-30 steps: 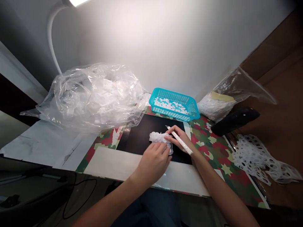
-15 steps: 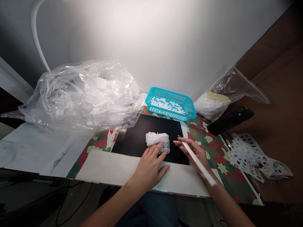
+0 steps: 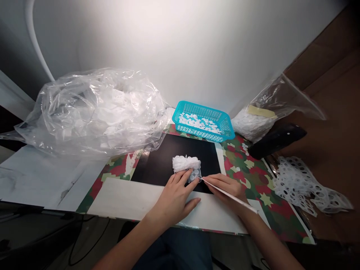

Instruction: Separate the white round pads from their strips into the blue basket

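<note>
A small block of clear round cups (image 3: 194, 174), its upper part covered with bunched white material (image 3: 185, 163), lies on the black mat (image 3: 160, 153). My left hand (image 3: 176, 195) rests with fingers stretched out, its fingertips on the near side of the block. Pinched in my right hand (image 3: 225, 187) is a long, thin white tool (image 3: 236, 198) with a fine tip. That tip meets the right edge of the cups, close to my left index finger; whether it touches them I cannot tell.
Behind the mat stands a turquoise basket (image 3: 204, 138) holding small white discs. A large clear plastic bag (image 3: 92, 116) fills the left back. On the right are a second bag (image 3: 247, 125), a black object (image 3: 277, 141) and perforated white sheets (image 3: 306, 187).
My right hand has moved left and down, bringing the tool's tip from the mat's right side to the cups. My left hand stays on the block. The view has shifted slightly.
</note>
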### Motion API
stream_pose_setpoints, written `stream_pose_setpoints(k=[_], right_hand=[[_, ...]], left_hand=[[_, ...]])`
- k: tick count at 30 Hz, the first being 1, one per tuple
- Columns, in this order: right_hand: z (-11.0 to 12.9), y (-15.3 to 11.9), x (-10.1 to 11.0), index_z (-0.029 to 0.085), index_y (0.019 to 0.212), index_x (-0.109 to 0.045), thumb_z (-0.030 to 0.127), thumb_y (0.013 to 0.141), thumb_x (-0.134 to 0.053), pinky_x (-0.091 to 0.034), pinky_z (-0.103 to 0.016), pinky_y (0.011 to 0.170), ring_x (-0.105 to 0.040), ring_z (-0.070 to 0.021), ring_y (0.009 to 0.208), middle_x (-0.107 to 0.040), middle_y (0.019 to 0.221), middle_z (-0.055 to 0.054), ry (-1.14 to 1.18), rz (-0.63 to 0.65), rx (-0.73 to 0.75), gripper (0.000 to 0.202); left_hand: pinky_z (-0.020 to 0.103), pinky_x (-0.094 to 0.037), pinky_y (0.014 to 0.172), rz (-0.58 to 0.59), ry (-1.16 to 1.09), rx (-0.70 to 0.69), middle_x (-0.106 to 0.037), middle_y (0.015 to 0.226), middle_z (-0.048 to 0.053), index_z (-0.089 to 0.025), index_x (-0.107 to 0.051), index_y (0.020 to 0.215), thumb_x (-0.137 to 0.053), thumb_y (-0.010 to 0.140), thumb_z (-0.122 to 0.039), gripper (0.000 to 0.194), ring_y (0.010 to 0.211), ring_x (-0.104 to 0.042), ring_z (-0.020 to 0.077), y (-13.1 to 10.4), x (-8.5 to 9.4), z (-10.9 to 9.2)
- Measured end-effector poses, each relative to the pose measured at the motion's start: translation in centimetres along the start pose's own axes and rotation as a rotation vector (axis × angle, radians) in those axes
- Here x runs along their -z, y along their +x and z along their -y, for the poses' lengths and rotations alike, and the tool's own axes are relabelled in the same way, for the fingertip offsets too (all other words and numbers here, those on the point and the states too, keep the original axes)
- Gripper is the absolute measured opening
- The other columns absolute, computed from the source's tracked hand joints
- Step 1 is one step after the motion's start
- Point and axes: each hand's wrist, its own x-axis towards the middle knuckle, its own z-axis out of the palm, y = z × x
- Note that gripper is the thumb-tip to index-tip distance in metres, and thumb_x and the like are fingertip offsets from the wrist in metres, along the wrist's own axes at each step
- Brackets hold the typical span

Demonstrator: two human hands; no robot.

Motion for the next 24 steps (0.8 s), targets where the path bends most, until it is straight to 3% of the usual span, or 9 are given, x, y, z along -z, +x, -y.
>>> stream_pose_setpoints(k=[12,19,24], right_hand=[[-1.0,-0.9,-0.3,0.029,0.128,-0.054,0.013,0.087,-0.054,-0.057,-0.039,0.081,-0.066,-0.0235,0.095,-0.068,0.109,-0.006,-0.011,0.048,0.043,0.043],[0.3,-0.2,0.2,0.026,0.132,-0.05,0.011,0.089,-0.05,-0.056,-0.039,0.081,-0.065,-0.0238,0.098,-0.066,0.112,-0.01,-0.101,0.087,0.093,0.045],[0.7,0.6,-0.3,0.023,0.125,-0.057,0.013,0.091,-0.047,-0.057,-0.038,0.076,-0.067,-0.0241,0.091,-0.068,0.107,-0.011,-0.205,0.065,0.033,0.037]], left_hand=[[0.045,-0.036,0.101,-0.02,-0.016,-0.006,-0.041,0.141,0.009,-0.026,-0.047,0.13,-0.054,0.088,-0.037,0.045,0.127,-0.037,0.0273,-0.2,0.1,0.1],[0.045,-0.034,0.102,0.017,-0.017,0.005,-0.04,0.142,0.01,-0.026,-0.045,0.133,-0.051,0.089,-0.037,0.046,0.129,-0.036,0.0275,-0.1,0.3,0.0],[0.045,-0.035,0.102,0.019,-0.015,-0.001,-0.039,0.143,0.01,-0.026,-0.044,0.133,-0.051,0.089,-0.036,0.046,0.129,-0.036,0.027,-0.1,0.5,-0.1]])
